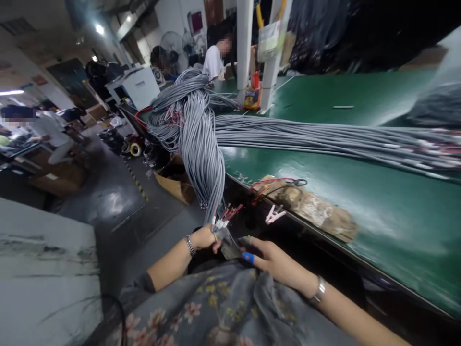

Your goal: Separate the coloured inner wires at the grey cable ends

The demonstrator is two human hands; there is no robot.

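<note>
My left hand (203, 237) is closed around the lower ends of grey cables at the front of my body. Just above it, the stripped cable ends (226, 215) show red, green and white wires. A dark grey flat piece (229, 246) lies between my hands, its left edge against my left fingers. My right hand (262, 253), with blue tape round the thumb, is beside that piece's right edge; its thumb and forefinger are apart. Whether it touches the piece I cannot tell. The thick bundle of grey cables (202, 139) hangs over the bench end above my left hand.
More grey cables (306, 134) stretch along the green bench (389, 202). Near its front edge are a taped cardboard piece (320, 214) and a pink clamp (274, 215). An open carton (176, 185) stands on the floor below the bundle. A person (215, 60) is behind the bench.
</note>
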